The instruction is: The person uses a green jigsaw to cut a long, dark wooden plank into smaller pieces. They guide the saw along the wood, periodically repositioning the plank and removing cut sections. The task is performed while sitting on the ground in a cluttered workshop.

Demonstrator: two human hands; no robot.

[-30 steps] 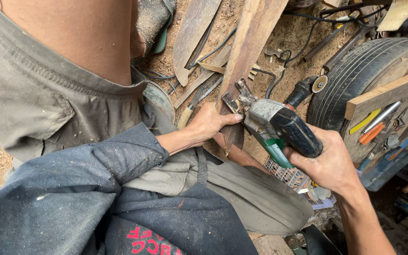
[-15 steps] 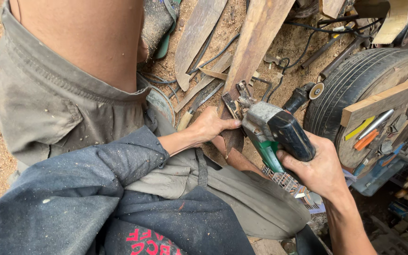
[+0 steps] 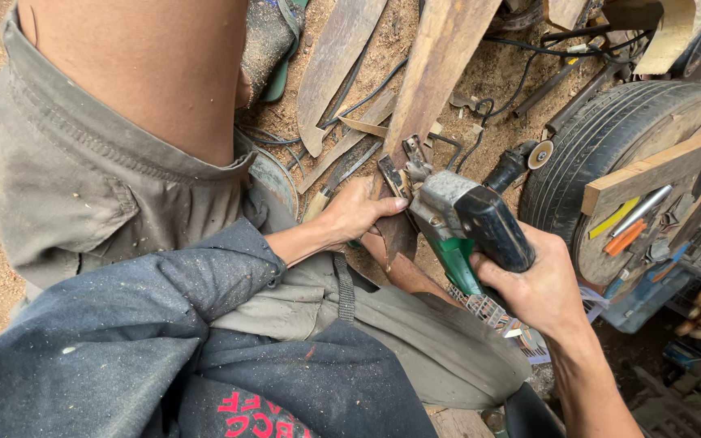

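Left hand [image 3: 356, 212] wrapped around the lower end of a long wooden board [image 3: 440, 73], fingers closed on its edge, thumb on the near side. The board slants from the top of the view down toward the lap, lower end dark and tapered. Right hand [image 3: 539, 285] gripping the black handle of a power tool [image 3: 464, 223] (green and grey body, looks like a jigsaw). Its metal front end sits against the board's right edge, just beside the left hand's fingertips. Sawdust on the ground [image 3: 403, 49]. Other wood strips [image 3: 334, 69] lie left of the board, black cables around them. Tyre [image 3: 602, 146] to the right, a wooden plank [image 3: 659, 166] across it, with small tools just below the plank. Angle grinder [image 3: 517, 162] lies between tyre and tool. A second person's bare back and grey shorts [image 3: 83, 186] fill the upper left.
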